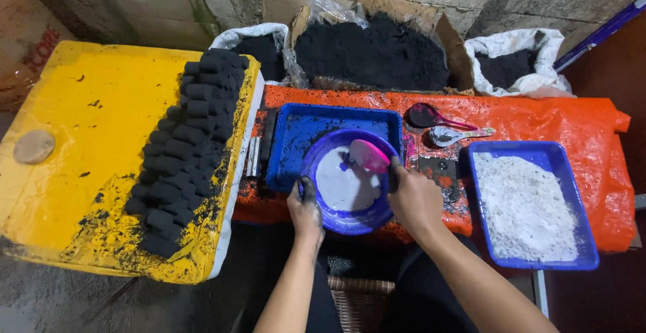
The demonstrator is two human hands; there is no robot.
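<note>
- The yellow board [81, 171] on the left is the biggest surface, set just beside the work spot; it looks placed there so pressed pieces can be laid out within reach. Rows of black cylindrical briquettes [185, 144] lie packed along its right edge.
- The orange-covered table [572, 124] holds the trays, and the plastic sheet likely guards it from the black dust smeared across it.
- Behind it, against the wall, an open bag of black powder [370, 53] stands between two smaller white sacks [515, 60] of the same dark stuff.
- A blue tray of white powder [528, 205] sits at the right, near the right hand, probably for easy scooping.
- A second blue tray [303, 131], mostly bare, lies under the far side of the bowl, likely to catch spills.
- The purple bowl [346, 185] sits at the table's near edge, straight in front of the person, partly over that tray. It is round and shallow, with a flat white patch of powder in its bottom and dark smudges near the rim.
- The left hand [306, 208], blackened with dust, is closed on the bowl's near left rim, seemingly to steady it.
- The right hand [414, 198] is wrapped around the handle of a pink scoop [369, 156] whose head reaches into the bowl over the white powder (whether it touches the powder cannot be told).
- Two more spoons [444, 125] lie on the table behind the bowl.
</note>
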